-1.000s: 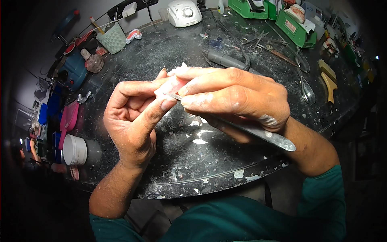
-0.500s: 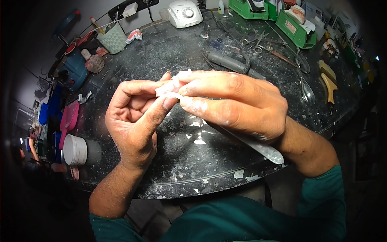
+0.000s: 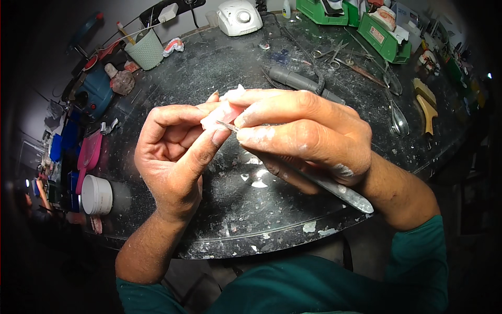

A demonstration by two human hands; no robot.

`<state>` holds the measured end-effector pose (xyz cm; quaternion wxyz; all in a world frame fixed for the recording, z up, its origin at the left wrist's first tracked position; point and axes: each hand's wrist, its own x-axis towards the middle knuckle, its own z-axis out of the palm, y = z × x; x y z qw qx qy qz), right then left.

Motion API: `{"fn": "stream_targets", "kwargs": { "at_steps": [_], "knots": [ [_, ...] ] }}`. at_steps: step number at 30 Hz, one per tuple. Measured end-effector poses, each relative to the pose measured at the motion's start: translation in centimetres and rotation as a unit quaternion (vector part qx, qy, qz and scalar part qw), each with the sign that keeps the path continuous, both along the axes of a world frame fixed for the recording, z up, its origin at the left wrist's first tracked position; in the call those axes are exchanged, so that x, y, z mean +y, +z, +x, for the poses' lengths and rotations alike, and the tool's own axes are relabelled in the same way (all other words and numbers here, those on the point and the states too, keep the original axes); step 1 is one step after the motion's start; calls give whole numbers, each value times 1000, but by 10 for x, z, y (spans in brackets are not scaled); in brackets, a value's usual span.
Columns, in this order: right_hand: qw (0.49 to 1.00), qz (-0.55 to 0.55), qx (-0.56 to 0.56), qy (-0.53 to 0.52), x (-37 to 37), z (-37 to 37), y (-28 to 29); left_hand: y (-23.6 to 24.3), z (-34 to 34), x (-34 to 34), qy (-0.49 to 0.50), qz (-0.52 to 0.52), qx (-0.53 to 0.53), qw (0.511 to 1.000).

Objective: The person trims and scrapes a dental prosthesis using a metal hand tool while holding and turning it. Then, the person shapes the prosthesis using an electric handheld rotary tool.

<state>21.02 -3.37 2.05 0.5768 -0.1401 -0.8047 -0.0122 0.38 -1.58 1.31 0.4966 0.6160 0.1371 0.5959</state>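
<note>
My left hand (image 3: pixel 175 154) pinches a small pale pink and white dental piece (image 3: pixel 222 112) between thumb and fingers, held above the black round table (image 3: pixel 230 230). My right hand (image 3: pixel 308 136) grips a slim metal hand tool (image 3: pixel 334 186). Its thin tip rests against the pink piece, and its flat grey handle sticks out to the lower right past my wrist. Both hands are dusted with white powder. Most of the piece is hidden by my fingers.
A white jar (image 3: pixel 97 194) and pink trays (image 3: pixel 89 154) lie at the left edge. A mesh cup (image 3: pixel 146 49), a white motor unit (image 3: pixel 239 17), a grey handpiece (image 3: pixel 298 81), scissors (image 3: pixel 332 52), green boxes (image 3: pixel 384 36) and yellow tools (image 3: pixel 426 102) crowd the far half.
My right hand has shifted slightly, and the tool's handle has swung a little lower and nearer. The left hand keeps its hold on the piece.
</note>
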Motion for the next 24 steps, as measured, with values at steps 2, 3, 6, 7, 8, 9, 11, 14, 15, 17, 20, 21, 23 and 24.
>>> {"fn": "stream_targets", "kwargs": {
  "at_steps": [2, 3, 6, 7, 8, 9, 11, 14, 15, 17, 20, 21, 23, 24],
  "knots": [
    [1000, -12, 5, 10, 0, -1, 0, 0, -2, -1, 13, 18, 41, 999],
    [999, -23, 9, 20, 0, -1, 0, -1, -2, 0, 14, 17, 41, 999],
    [996, -74, -7, 44, -3, 3, 5, -2, -3, 2, 8, 22, 14, 1000],
    [996, -74, -7, 44, -4, 3, 5, -1, -3, 1, 10, 19, 18, 1000],
    [996, -80, -3, 47, -4, 3, 4, 0, -2, 1, 11, 16, 21, 1000],
    [995, -85, 1, 50, -4, 3, 3, 0, -2, 1, 11, 16, 21, 1000],
    [995, -80, 0, 53, -1, 4, 1, 0, -3, 1, 9, 27, 29, 999],
    [996, -73, -4, 52, -1, 4, 2, 1, -3, 1, 9, 29, 36, 999],
    [996, -72, -6, 49, -1, 5, 2, 1, -3, 1, 9, 29, 36, 999],
    [997, -68, -9, 44, -2, 4, 4, 1, -4, 2, 17, 34, 42, 998],
    [998, -60, -9, 33, -2, 2, 5, 2, -2, 0, 31, 30, 40, 998],
    [998, -56, -7, 24, -3, 2, 6, 2, -1, 0, 30, 31, 40, 998],
    [1000, -25, -8, 6, 2, 0, 0, 2, -1, 1, 34, 29, 48, 998],
    [1000, 6, -8, -11, 4, -1, -1, 2, -1, 3, 34, 29, 48, 998]
  ]
}}
